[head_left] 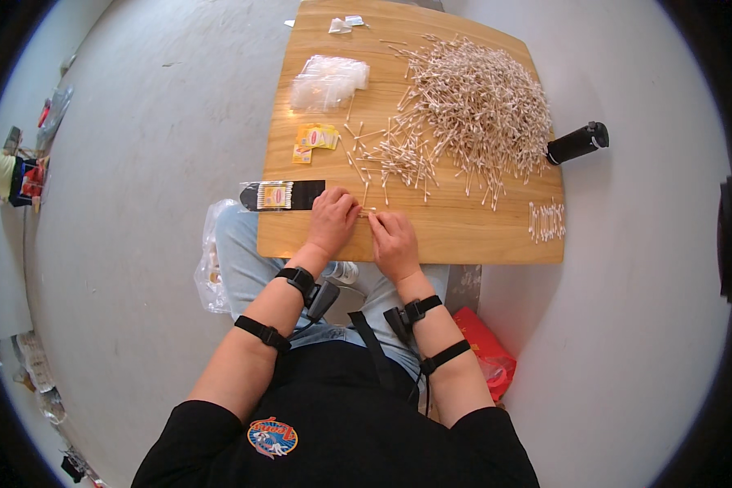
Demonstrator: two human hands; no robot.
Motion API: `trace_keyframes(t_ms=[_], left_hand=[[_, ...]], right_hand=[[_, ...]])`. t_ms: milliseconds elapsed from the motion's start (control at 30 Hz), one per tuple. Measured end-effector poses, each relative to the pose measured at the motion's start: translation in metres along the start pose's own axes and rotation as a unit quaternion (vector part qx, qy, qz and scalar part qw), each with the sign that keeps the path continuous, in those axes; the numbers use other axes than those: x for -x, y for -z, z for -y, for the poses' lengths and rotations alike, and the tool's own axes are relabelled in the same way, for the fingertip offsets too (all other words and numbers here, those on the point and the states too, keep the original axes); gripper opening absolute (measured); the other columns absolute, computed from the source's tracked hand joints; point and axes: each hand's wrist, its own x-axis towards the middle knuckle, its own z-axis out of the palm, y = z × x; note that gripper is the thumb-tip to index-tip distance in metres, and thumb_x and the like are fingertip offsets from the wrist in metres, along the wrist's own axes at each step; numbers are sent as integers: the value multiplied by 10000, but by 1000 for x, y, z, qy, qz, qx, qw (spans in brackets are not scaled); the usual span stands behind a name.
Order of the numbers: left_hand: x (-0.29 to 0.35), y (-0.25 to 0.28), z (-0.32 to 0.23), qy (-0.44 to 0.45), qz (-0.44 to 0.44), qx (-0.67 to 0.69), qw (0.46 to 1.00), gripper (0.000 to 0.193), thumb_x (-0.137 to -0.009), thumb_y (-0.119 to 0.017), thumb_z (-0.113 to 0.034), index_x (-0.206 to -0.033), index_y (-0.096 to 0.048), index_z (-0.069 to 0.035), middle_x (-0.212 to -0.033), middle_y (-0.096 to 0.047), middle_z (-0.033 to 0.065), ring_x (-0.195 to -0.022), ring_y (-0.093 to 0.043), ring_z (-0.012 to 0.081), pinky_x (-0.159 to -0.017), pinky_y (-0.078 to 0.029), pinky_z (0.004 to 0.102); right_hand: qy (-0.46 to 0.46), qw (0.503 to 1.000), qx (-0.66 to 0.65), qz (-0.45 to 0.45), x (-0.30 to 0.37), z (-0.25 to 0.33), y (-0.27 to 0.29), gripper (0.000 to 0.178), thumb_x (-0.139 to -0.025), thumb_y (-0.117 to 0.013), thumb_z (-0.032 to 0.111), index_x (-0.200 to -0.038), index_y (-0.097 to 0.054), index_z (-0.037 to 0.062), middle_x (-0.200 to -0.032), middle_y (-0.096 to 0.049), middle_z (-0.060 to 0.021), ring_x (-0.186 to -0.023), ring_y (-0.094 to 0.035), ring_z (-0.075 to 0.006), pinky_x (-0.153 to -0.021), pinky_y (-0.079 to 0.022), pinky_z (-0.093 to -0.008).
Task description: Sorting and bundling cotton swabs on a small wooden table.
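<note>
Near left fingers (345,200), yellow-labelled swab pack (275,196)

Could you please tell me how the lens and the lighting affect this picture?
Head view: the fisheye lens blackens the corners and bows the edges of the wooden table; head view: light glints off the clear plastic bags; head view: swabs deep in the large cotton swab pile merge together, and detail between the fingers is too small to read.

Light is bright and diffuse, the table (464,240) bowed by fisheye distortion.
</note>
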Motion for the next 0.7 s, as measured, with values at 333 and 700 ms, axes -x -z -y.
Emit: trace_keyframes(t_ms=[333, 700], left_hand=[[2, -1, -4, 4, -19, -16, 1000, 110, -840, -683, -192, -857, -616, -107, -978, -597, 62, -967, -565, 283, -838, -433, 410], [4, -2, -6, 2, -22, -26, 999, 113, -838, -678, -187, -851, -604, -103, -977, -589, 61, -969, -559, 288, -842, -432, 419]], right_hand=[[-10, 998, 47, 44, 0, 5, 5, 378, -864, -627, 125, -1219, -623, -3, -1287, -590, -125, -1259, -505, -305, -1031, -420, -431], [-25, 983, 93, 154, 1, 8, 2, 701, -867, -658, 330, -1450, -426, 16, -1509, -419, -158, -1428, -343, -301, -1190, -217, -469]])
